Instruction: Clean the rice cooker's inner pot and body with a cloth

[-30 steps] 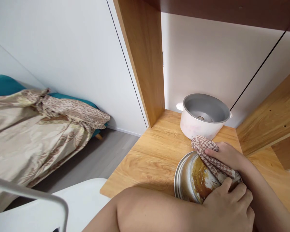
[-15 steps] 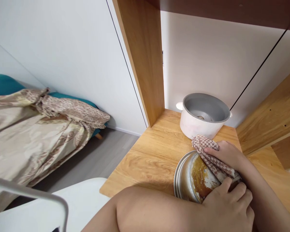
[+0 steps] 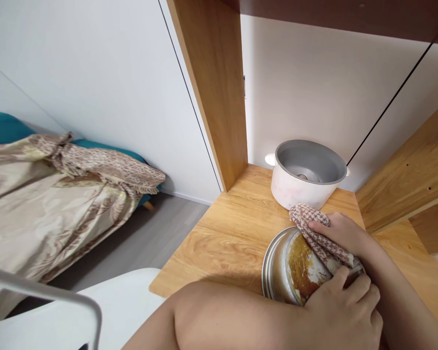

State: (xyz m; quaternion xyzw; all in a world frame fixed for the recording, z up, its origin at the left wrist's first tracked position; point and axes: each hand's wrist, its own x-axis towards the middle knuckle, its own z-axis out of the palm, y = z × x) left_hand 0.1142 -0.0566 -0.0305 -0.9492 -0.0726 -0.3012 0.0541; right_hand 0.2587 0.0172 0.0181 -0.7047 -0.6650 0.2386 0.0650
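A round metal pot [image 3: 306, 267] lies tipped on the wooden surface, its base stained brown and worn in patches. Across the base spreads a brown-and-white houndstooth cloth [image 3: 310, 223]. My right hand [image 3: 345, 233] presses on this cloth, thumb laid over it and the other fingers mostly hidden behind. Reaching across from the lower left, my left hand [image 3: 350, 304] curls its fingers over the pot's near side, close to the lower end of the cloth. Just beyond stands a white pot [image 3: 299, 192] with a grey inside, upright and touching or nearly touching the cloth.
The wooden surface [image 3: 204, 243] is bounded by an upright wooden panel [image 3: 219, 97] and a dark shelf [image 3: 332, 17] overhead. At left are a covered sofa [image 3: 76, 204], a white chair seat [image 3: 131, 296] and a grey metal bar [image 3: 51, 291].
The view has shifted very slightly. Both hands, the cloth and the pots keep practically the same places.
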